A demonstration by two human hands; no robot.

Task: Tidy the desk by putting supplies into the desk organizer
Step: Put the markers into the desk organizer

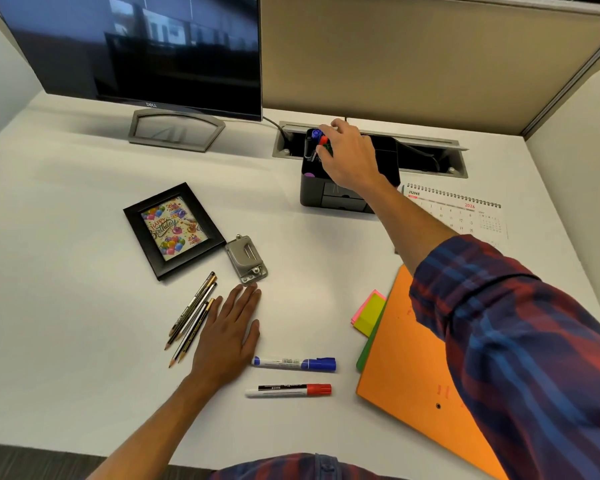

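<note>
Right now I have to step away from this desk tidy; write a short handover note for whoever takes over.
Right hand: reaching into the desk organizer, fingers around markers standing in its left compartment; grip partly hidden.
Left hand: flat on the desk, holding nothing.
Done: several markers are in the organizer.
Left: blue marker and red marker near the left hand, pencils beside it, hole punch just beyond its fingertips, sticky notes against the orange folder.
</note>
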